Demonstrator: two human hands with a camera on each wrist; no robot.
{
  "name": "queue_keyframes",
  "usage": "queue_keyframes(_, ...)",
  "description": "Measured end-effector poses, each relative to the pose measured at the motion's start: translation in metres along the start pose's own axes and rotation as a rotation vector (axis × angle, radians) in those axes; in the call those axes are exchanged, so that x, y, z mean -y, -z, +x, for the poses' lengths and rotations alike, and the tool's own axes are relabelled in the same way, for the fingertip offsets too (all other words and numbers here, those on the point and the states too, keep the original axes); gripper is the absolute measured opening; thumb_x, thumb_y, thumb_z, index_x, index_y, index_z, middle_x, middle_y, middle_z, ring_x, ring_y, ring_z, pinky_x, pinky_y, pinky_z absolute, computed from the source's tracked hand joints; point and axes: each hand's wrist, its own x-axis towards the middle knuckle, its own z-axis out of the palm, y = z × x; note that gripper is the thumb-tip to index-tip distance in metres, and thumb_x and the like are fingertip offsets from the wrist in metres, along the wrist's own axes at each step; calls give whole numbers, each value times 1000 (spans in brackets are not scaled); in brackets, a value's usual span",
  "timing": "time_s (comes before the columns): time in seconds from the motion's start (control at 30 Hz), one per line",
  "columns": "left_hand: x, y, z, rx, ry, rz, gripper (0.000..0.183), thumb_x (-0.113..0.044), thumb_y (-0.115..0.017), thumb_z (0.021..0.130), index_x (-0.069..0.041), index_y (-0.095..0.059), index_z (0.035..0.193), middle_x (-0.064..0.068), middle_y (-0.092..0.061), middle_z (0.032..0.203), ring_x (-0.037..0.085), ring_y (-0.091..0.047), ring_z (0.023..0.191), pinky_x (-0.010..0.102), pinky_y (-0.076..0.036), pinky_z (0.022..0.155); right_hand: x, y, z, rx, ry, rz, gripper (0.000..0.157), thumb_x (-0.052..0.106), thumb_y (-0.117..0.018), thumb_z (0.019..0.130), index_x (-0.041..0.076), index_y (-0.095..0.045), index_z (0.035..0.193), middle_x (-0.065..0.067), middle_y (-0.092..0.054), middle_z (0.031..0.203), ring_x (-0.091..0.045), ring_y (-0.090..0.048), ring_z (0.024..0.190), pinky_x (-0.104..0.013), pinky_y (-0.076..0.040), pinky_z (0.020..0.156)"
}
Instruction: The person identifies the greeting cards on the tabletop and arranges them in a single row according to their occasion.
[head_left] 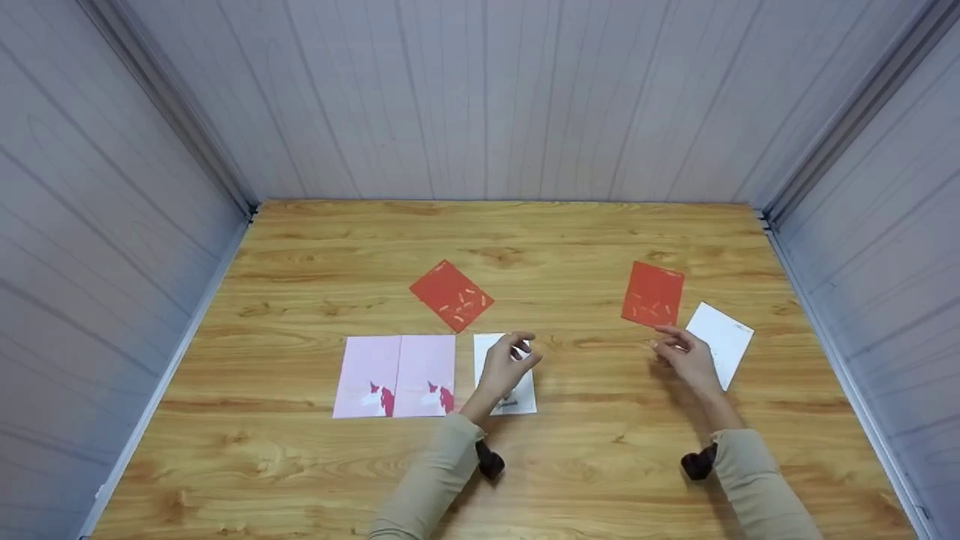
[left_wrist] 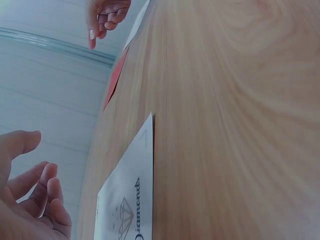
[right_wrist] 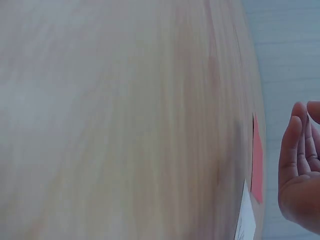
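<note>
Over a white card (head_left: 523, 397) hovers my left hand (head_left: 504, 369), its fingers loosely bent and nothing in them. The left wrist view shows the word "Diamonds" and a diamond drawing printed on that card (left_wrist: 131, 187). My right hand (head_left: 691, 366) is raised beside a tilted white card (head_left: 724, 339), covering part of its left edge in the head view. Just beyond its fingertips lies a red card (head_left: 654, 291) with gold marks. In the right wrist view the right hand (right_wrist: 302, 175) has relaxed fingers and holds nothing.
Two pink cards (head_left: 366, 371) with unicorn pictures lie side by side at left. Another red card (head_left: 450, 295) sits turned at an angle behind them. The wooden table (head_left: 570, 480) is bounded by pale panel walls (head_left: 480, 97) at the back and sides.
</note>
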Motion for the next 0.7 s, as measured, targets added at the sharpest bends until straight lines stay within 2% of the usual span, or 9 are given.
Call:
queue_keyframes(0.13,-2,-7,0,29,10,10,28,-6,-66,77,3,-59,102,5,-55,79,13,-51,69,22,-42,62,-7,15,-4,-52,9,15,37,7,-61,82,-10,-50,113,3,-58,75,-11,-58,64,-24,-47,57)
queue_keyframes(0.27,-3,-13,0,61,29,3,29,-7,-67,77,3,-59,103,3,-53,79,10,-50,69,21,-41,60,-18,30,-8,-83,20,106,35,6,-63,81,-10,-52,110,4,-59,72,-9,-58,62,-22,-46,57)
queue_keyframes(0.47,-7,-22,-1,83,19,-30,28,-6,-66,78,4,-58,103,5,-55,80,12,-50,71,21,-41,61,-29,54,-16,-88,-44,204,34,15,-66,79,2,-57,108,4,-60,75,-8,-59,63,-21,-47,57)
queue_keyframes(0.6,-7,-30,-3,95,27,-51,28,-6,-65,79,4,-58,104,6,-56,82,13,-51,73,21,-41,63,-32,64,-21,-128,-63,193,34,11,-64,80,-2,-54,110,5,-61,73,-7,-59,61,-20,-47,56)
queue_keyframes(0.7,-7,-36,-5,117,60,-70,29,-8,-64,80,3,-58,106,3,-55,82,11,-50,72,21,-41,63,-30,70,-27,-170,-65,170,34,8,-62,82,-6,-50,111,6,-60,72,-7,-58,59,-19,-46,56)
